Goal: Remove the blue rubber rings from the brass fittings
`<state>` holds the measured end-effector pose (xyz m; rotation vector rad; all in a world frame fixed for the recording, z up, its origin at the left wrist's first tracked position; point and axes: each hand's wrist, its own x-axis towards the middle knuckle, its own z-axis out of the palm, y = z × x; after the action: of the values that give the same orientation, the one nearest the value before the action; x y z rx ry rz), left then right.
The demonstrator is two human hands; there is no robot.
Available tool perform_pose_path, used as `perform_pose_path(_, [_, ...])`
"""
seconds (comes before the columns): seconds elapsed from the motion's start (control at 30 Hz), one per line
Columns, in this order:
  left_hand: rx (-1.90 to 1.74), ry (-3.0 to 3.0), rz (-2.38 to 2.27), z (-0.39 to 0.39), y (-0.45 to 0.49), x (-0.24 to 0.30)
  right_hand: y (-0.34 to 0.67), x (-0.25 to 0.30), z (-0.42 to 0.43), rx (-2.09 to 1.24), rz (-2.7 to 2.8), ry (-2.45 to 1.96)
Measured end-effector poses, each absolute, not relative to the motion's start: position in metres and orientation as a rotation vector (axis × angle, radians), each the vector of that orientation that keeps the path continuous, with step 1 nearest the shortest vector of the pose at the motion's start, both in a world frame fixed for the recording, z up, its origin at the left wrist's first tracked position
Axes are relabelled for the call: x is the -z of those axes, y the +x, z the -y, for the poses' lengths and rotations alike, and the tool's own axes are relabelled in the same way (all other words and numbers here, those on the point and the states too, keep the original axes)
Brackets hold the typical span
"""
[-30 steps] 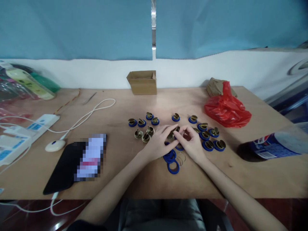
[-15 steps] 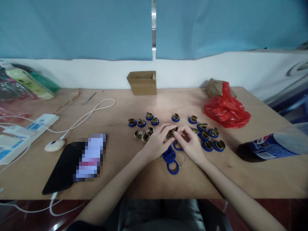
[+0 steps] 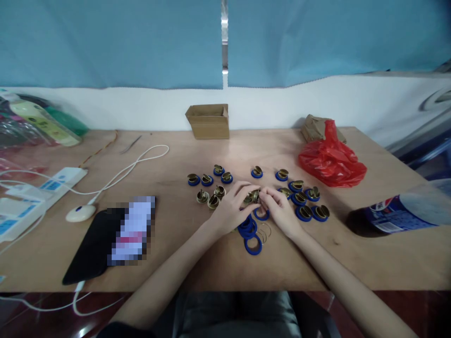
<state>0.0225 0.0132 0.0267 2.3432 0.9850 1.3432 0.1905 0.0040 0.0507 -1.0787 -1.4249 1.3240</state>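
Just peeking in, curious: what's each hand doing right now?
Left hand: closed on a small brass fitting.
Right hand: pinching the same brass fitting.

A wooden table (image 3: 352, 263) stands against a white wall (image 3: 141, 108) under blue curtains (image 3: 105, 42).

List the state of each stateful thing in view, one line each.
left hand: fingertips pinched on the brass part
right hand: fingertips pinched on the same brass part
brass part: held between both hands
cardboard box: upright, flaps open
red bag: crumpled, lying slack
bottle: lying on its side
phone: lying flat, screen lit
blue rings: loose, heaped by the hands
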Motion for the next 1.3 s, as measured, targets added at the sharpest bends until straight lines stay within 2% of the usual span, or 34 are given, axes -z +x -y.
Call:
perform_pose_path(0.23, [-1.368,2.349,-0.968,-0.008,0.026,-0.029,0.191,-0.05,-0.005,-1.353,1.421,-1.151])
perform_pose_path(0.5, [-1.442,2.338,-1.038,-0.015,0.022,-0.03,0.191,-0.045,-0.007,-1.241,1.432,-1.144])
perform_pose_path(0.87, [-1.431,2.34,-1.107,-0.016,0.022,-0.025,0.192,-0.043,-0.005,-0.848,1.649,-1.34])
perform_pose_path(1.3, [-1.413,2.246,-1.245,-0.02,0.019,-0.028,0.193,-0.039,-0.006,-0.642,1.882,-1.425])
